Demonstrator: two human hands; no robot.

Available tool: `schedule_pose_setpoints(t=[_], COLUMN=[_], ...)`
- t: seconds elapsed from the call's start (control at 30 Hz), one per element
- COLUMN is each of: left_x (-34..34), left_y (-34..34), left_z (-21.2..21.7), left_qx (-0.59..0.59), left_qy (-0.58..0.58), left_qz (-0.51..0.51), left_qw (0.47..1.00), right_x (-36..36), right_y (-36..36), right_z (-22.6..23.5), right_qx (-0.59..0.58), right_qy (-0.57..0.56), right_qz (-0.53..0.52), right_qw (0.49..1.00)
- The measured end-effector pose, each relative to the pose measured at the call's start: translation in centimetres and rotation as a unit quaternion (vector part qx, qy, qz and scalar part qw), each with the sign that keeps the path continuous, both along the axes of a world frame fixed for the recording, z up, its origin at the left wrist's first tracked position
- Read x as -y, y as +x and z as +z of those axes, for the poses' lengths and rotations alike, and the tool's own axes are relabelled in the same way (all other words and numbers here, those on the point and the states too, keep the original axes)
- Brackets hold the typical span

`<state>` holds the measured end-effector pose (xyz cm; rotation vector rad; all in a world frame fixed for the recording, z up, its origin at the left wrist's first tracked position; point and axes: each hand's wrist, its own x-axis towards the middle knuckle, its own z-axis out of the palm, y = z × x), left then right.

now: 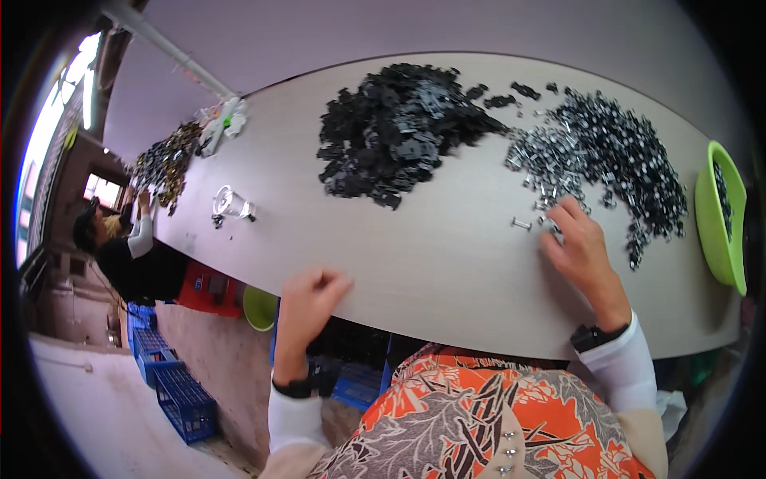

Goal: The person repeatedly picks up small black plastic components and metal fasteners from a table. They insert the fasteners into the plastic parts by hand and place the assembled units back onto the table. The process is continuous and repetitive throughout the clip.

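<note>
My right hand (581, 246) is over the near edge of a pile of small silver metal pins (546, 156). Its thumb and forefinger are apart, with a few loose pins beside the fingertips. One silver pin (521, 224) lies alone just left of them. My left hand (309, 305) is above the table's near edge, thumb and fingers drawn together; whether anything is in them is hidden. Ahead, between my hands, a large heap of flat black links (391, 132) covers part of the table. Black-and-silver small parts (630, 160) spread out beside the silver pins.
A green basin (706, 215) holding dark parts stands at the table's right end. On the left are a clear plastic cup (233, 203) lying tipped and a brownish heap of parts (169, 160). A co-worker (128, 247) is at the far left, near blue crates (185, 399).
</note>
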<state>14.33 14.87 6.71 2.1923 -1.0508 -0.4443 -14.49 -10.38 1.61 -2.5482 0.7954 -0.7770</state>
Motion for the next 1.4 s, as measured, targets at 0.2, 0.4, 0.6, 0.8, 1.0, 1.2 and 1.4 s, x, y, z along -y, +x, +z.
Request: schedule_pose_setpoints(t=[0.2, 0.4, 0.6, 0.8, 1.0, 1.2, 1.4], left_x=[13.6, 21.7, 19.6, 17.7, 17.3, 15.6, 15.1], left_y=[11.2, 6.1, -1.6, -3.3, -4.9, -9.1, -12.2], left_z=[-5.2, -5.0, -3.3, -4.9, -3.3, -2.5, -3.6], left_qx=[0.21, 0.093, 0.158, 0.151, 0.143, -0.439, -0.648], left_qy=[-0.076, 0.017, 0.066, -0.099, -0.254, -0.182, -0.026], left_qz=[0.014, -0.057, -0.087, -0.083, -0.1, -0.128, -0.173], left_qw=[0.975, 0.994, 0.981, 0.98, 0.951, 0.871, 0.742], right_x=[-1.8, -1.0, -1.4, -1.5, -1.8, -1.5, -1.7], right_y=[-2.3, -3.0, -3.1, -3.3, -3.3, -3.5, -3.4], right_z=[-0.6, -1.3, -1.1, -0.9, -0.7, -0.9, -0.4], right_qx=[0.076, 0.125, 0.112, 0.08, 0.0, -0.021, -0.052], right_qy=[0.077, 0.146, 0.162, 0.156, 0.059, 0.027, 0.034], right_qz=[0.003, -0.031, -0.016, -0.009, -0.012, 0.014, 0.02], right_qw=[0.994, 0.981, 0.98, 0.984, 0.998, 0.999, 0.998])
